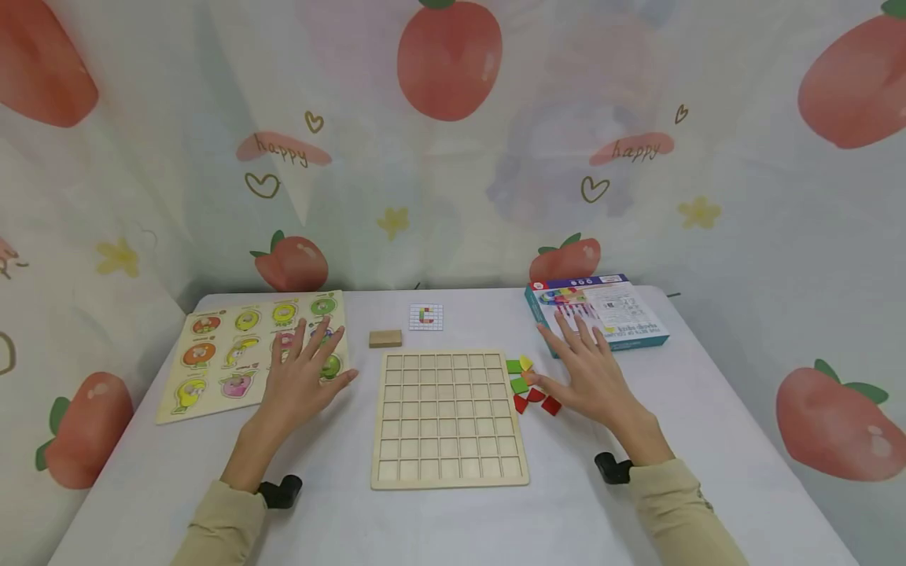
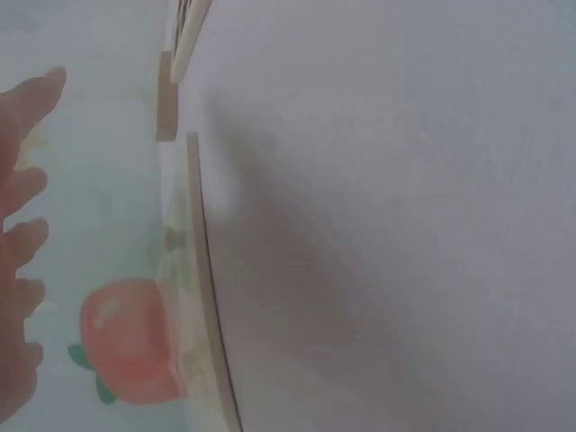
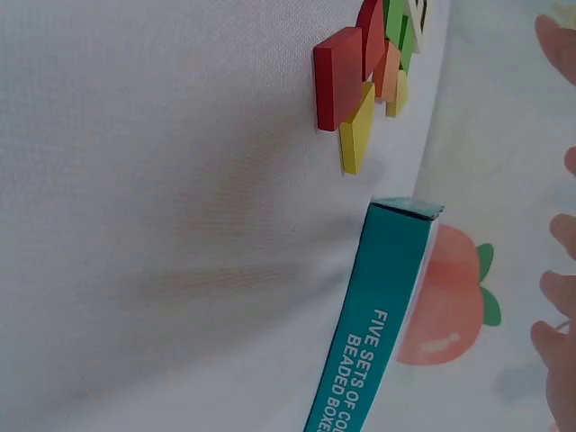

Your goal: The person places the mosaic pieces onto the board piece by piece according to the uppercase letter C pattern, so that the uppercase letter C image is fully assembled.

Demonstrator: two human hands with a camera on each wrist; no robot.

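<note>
I see my left hand and right hand flat, empty, flanking the pale, square grid board, its edges squared to me.

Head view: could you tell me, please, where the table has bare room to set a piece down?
The near strip in front of the grid board, between the two forearms, is bare. So is the right edge below the teal box. It is crowded between the board and the right hand, where coloured pieces cluster. The left hand overlaps the fruit puzzle.
</note>
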